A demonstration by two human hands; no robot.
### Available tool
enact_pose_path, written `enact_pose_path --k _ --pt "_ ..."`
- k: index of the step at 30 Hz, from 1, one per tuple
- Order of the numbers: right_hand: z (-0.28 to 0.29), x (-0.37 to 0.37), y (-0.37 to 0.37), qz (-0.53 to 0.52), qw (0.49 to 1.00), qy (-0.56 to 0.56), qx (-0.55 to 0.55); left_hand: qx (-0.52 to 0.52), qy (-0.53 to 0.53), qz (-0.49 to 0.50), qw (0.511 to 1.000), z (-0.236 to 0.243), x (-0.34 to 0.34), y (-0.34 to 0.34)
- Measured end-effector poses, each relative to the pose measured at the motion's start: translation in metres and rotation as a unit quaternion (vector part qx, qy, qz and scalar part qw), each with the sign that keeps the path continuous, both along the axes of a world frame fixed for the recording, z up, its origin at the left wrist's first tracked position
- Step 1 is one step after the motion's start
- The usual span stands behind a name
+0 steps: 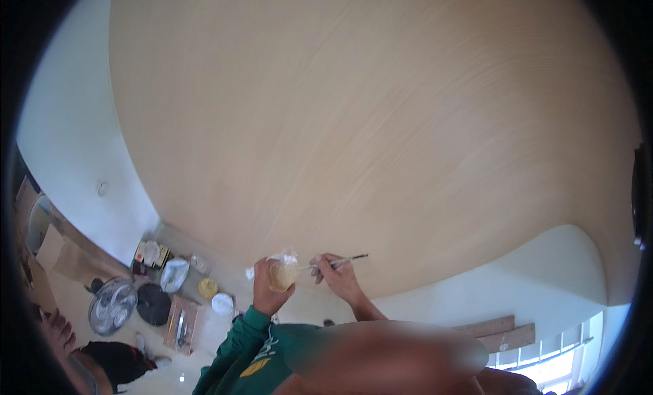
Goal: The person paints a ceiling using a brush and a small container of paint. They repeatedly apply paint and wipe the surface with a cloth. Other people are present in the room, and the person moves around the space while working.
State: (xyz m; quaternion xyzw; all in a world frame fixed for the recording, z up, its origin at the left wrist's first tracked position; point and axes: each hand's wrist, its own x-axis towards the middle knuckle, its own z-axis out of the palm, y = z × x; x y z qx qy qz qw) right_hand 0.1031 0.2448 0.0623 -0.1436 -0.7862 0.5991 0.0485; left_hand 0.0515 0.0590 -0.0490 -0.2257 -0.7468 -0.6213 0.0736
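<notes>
My left hand (269, 297), coming out of a green sleeve, is wrapped round a small clear cup (281, 277) with pale, cream-coloured contents. White crumpled film or paper (286, 256) sticks out around the cup's rim. Beside it, my right hand (336, 277) pinches a thin brush (351, 259). One end of the brush points at the cup; the other, dark end sticks out to the right. Whether the near end touches the contents I cannot tell. In front of both hands rises a large, curved tan surface (354, 136) with fine streaks.
At the lower left, another person's hand (58, 330) shows near a round fan (112, 306). On the floor are a white lid (222, 304), a yellow tub (207, 287), a plastic bag (175, 275) and a wooden tray (181, 325). Boards (507, 337) lean lower right.
</notes>
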Motion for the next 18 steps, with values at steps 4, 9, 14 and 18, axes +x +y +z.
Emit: enact_pose_path --k 4,9,14,18 --pt "-0.008 -0.005 0.009 -0.02 0.999 -0.029 0.003 -0.02 -0.003 0.008 1.0 -0.002 0.0 -0.001" --pt "-0.006 -0.003 0.02 -0.04 0.999 -0.007 -0.017 -0.043 -0.009 0.024 0.999 0.001 0.001 -0.004" --pt "-0.005 -0.006 0.008 -0.019 1.0 0.014 0.001 -0.02 -0.005 0.002 1.0 0.008 -0.001 -0.004" --pt "-0.009 -0.009 0.006 -0.019 1.0 -0.011 0.005 -0.015 -0.028 -0.009 0.999 0.003 -0.003 -0.006"
